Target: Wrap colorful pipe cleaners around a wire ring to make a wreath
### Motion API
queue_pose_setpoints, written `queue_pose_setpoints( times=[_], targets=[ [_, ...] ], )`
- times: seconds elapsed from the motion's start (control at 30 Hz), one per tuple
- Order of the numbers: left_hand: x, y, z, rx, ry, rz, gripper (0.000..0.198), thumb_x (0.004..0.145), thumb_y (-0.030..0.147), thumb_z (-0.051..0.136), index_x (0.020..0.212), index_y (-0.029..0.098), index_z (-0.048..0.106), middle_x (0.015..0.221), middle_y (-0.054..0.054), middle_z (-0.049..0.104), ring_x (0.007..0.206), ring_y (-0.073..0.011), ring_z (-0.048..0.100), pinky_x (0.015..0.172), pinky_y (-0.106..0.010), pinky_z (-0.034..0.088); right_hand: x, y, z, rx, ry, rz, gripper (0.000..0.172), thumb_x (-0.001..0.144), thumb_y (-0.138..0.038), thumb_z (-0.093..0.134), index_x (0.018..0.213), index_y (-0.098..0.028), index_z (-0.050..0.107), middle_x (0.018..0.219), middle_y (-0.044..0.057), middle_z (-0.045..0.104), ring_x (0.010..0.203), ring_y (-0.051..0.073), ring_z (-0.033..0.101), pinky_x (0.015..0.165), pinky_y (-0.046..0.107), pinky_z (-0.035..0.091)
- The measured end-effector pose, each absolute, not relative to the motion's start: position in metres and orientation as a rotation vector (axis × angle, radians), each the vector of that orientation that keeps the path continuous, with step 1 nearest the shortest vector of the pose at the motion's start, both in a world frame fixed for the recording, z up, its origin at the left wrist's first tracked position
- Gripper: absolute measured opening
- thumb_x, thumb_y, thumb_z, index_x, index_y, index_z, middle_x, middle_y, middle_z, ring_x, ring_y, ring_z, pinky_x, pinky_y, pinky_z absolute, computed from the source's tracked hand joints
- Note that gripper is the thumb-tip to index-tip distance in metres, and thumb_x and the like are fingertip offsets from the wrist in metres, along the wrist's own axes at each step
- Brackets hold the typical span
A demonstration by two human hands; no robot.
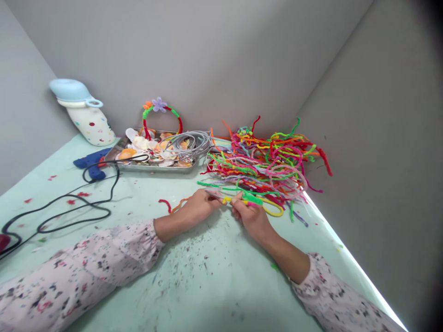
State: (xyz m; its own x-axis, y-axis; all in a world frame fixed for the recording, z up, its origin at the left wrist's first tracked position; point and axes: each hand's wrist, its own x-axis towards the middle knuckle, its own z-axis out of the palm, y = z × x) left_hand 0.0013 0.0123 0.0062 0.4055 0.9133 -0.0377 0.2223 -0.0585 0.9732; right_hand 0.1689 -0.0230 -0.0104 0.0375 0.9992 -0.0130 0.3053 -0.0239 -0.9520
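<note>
Just in front of the pile, a yellow pipe cleaner (226,200) spans the short gap between my two hands. My left hand (199,206) is closed, its fingertips pinching the left end beside a thin greyish strip. My right hand (252,217) is closed too, pinching the yellow strand further right. A fuzzy green piece (252,198) shows just above my right fingers; whether I hold it is unclear. Beyond that hand curves a yellow loop (277,210), and its link to the held strand is hidden. Orange and red strands (176,205) lie behind my left wrist.
A heap of coloured pipe cleaners (263,161) lies at the back. Left of it, a metal tray (155,169) holds shells, a grey wire coil (195,143) and a flowered hoop (180,122). A blue glue gun (92,161), black cable (110,203) and bottle (90,122) are farther left.
</note>
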Motion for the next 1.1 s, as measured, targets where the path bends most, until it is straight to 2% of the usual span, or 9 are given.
queue_pose_setpoints(
  times=[0.13, 0.4, 0.57, 0.73, 1.1],
  targets=[
    [0.003, 0.014, -0.002, 1.611, 0.991, 0.804, 0.008, 0.07, 0.021, 0.058, 0.072, 0.014, 0.063, 0.071, -0.002, 0.06, 0.067, -0.0146, 0.052, 0.062, -0.024, 0.041, 0.169, -0.021, -0.008, -1.528, -1.317, 1.089, 0.024, 0.079, -0.038, 0.052, 0.062, -0.02, 0.053, 0.051, -0.004, 0.053, 0.047, 0.012, 0.047, 0.048, 0.025, 0.034],
    [0.005, 0.013, -0.009, 1.646, 0.946, 0.844, 0.012, 0.076, 0.022, 0.058, 0.083, 0.015, 0.063, 0.078, -0.003, 0.064, 0.072, -0.0147, 0.057, 0.066, -0.024, 0.044, 0.168, -0.02, -0.005, -1.446, -1.276, 1.16, 0.013, 0.074, -0.028, 0.05, 0.064, -0.02, 0.053, 0.054, -0.003, 0.053, 0.045, 0.01, 0.044, 0.043, 0.022, 0.032],
    [0.004, 0.012, -0.009, 1.6, 1.081, 0.868, 0.017, 0.074, 0.023, 0.062, 0.088, 0.014, 0.061, 0.074, -0.001, 0.062, 0.065, -0.0126, 0.054, 0.06, -0.022, 0.042, 0.168, -0.02, -0.002, -1.447, -1.285, 1.168, 0.016, 0.075, -0.03, 0.05, 0.063, -0.02, 0.051, 0.052, -0.004, 0.052, 0.045, 0.01, 0.044, 0.043, 0.022, 0.031],
    [0.004, 0.012, -0.007, 1.582, 1.076, 0.889, 0.016, 0.073, 0.02, 0.064, 0.087, 0.013, 0.062, 0.078, -0.001, 0.062, 0.069, -0.012, 0.055, 0.063, -0.022, 0.042, 0.169, -0.02, -0.002, -1.459, -1.307, 1.169, 0.015, 0.075, -0.029, 0.05, 0.063, -0.02, 0.052, 0.053, -0.003, 0.054, 0.045, 0.01, 0.045, 0.044, 0.023, 0.032],
    [0.007, 0.005, 0.012, 1.507, 1.126, 0.852, 0.007, 0.071, 0.017, 0.066, 0.076, 0.013, 0.065, 0.064, 0.002, 0.059, 0.055, -0.0092, 0.048, 0.052, -0.02, 0.036, 0.169, -0.02, -0.001, -1.456, -1.312, 1.187, 0.013, 0.073, -0.027, 0.05, 0.061, -0.021, 0.052, 0.053, -0.005, 0.053, 0.046, 0.01, 0.044, 0.046, 0.023, 0.031]
  ],
)
